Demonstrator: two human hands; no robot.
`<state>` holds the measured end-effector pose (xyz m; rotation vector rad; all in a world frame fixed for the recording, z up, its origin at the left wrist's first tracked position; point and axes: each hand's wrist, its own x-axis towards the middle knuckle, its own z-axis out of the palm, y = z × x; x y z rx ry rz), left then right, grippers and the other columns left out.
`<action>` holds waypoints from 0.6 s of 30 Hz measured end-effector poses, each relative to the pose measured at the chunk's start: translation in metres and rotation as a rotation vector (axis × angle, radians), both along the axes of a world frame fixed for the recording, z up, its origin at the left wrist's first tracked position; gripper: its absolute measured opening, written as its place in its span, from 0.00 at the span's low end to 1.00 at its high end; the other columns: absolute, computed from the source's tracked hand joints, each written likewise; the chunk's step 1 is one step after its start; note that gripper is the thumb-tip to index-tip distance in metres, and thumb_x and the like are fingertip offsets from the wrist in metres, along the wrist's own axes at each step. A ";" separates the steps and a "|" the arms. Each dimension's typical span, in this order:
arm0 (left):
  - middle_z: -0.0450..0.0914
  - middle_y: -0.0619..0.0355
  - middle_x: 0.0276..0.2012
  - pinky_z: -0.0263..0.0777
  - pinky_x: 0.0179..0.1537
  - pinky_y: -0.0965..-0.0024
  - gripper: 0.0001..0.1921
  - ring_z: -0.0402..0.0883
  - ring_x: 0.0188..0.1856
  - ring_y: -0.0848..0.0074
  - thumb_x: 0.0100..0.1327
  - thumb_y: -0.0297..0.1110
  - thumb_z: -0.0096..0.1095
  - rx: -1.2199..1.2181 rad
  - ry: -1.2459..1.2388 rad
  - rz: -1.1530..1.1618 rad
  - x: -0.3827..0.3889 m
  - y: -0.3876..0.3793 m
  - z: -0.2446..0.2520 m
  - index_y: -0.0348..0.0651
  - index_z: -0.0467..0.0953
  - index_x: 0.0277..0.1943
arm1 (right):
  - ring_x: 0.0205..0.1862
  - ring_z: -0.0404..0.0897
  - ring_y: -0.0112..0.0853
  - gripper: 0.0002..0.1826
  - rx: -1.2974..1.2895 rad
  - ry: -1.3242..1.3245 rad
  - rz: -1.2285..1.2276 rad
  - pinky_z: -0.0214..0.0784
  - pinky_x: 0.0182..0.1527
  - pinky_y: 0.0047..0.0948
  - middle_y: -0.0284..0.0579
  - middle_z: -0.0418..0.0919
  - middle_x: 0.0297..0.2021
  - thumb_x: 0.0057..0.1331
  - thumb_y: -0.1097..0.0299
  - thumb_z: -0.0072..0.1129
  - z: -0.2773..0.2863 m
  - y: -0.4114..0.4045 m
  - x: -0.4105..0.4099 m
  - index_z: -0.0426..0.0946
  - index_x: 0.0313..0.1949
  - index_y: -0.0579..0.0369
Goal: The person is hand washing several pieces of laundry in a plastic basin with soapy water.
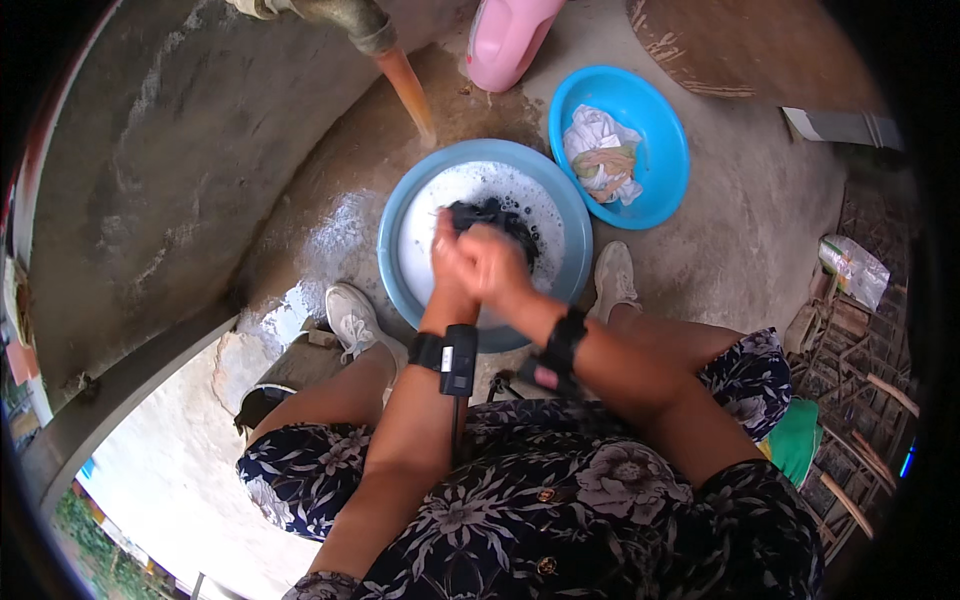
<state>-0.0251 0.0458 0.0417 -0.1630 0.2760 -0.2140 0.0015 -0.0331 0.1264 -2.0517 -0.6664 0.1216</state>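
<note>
A grey-blue plastic basin (577,247) full of white suds stands on the floor between my shoes. In it lies a bunched dark wet cloth (491,214). My left hand (450,255) is over the suds at the near edge of the cloth, its thumb side raised. My right hand (491,262), blurred, is closed like a fist against my left hand, with the cloth just beyond both. The hands cover part of the cloth, and which of them grips it is hard to see. Both wrists wear black straps with small devices.
A bright blue basin (671,176) holding white and beige cloths (604,154) is at the upper right. A pink plastic jug (506,45) stands beyond. An orange-brown pipe end (405,90) slants down behind the foamy basin. A concrete wall (180,150) rises at left; a wooden board (757,45) is at upper right.
</note>
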 end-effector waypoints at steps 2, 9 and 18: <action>0.78 0.53 0.37 0.71 0.47 0.58 0.22 0.77 0.41 0.63 0.67 0.52 0.40 0.547 0.679 -0.023 0.027 -0.037 0.032 0.41 0.71 0.46 | 0.23 0.72 0.49 0.22 -0.284 0.258 -0.244 0.63 0.26 0.44 0.53 0.71 0.18 0.61 0.53 0.52 -0.020 -0.017 0.045 0.72 0.18 0.57; 0.77 0.53 0.37 0.72 0.41 0.64 0.20 0.76 0.36 0.68 0.68 0.51 0.39 0.277 0.211 0.010 0.005 -0.001 -0.005 0.43 0.71 0.41 | 0.22 0.67 0.43 0.19 -0.059 -0.101 0.077 0.57 0.24 0.39 0.47 0.63 0.16 0.55 0.62 0.61 0.033 0.007 0.002 0.64 0.14 0.56; 0.78 0.54 0.37 0.72 0.43 0.68 0.19 0.78 0.39 0.70 0.67 0.48 0.44 0.505 0.559 0.020 0.018 -0.020 0.029 0.39 0.73 0.44 | 0.24 0.74 0.47 0.18 -0.140 -0.076 -0.024 0.62 0.25 0.44 0.51 0.74 0.21 0.57 0.55 0.56 -0.016 -0.010 0.028 0.73 0.17 0.55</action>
